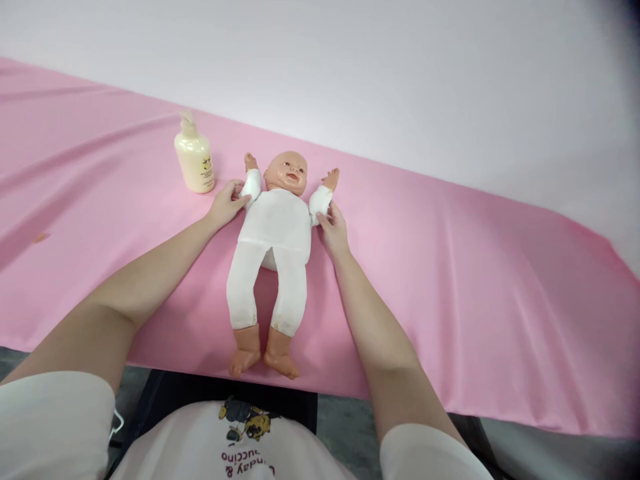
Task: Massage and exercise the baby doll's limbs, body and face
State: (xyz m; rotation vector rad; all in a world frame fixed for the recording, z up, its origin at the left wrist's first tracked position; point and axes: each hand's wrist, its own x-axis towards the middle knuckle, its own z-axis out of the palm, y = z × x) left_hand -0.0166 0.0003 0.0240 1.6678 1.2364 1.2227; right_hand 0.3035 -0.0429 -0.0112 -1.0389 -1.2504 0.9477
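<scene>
Nearby, lotion bottle beside left hand

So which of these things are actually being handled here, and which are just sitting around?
Being handled:
- baby doll in white clothes, lying on its back
- left hand at one of the doll's arms
- right hand at the doll's other arm

Just sitting there:
- cream pump bottle, upright beside the doll, untouched
- pink cloth spread beneath everything

Both bare forearms extending forward and converging slightly, short white sleeves at the elbows, left hand lying palm down with fingers curling inward, right hand resting flat, fingertips pointing forward, wrists straight
</scene>
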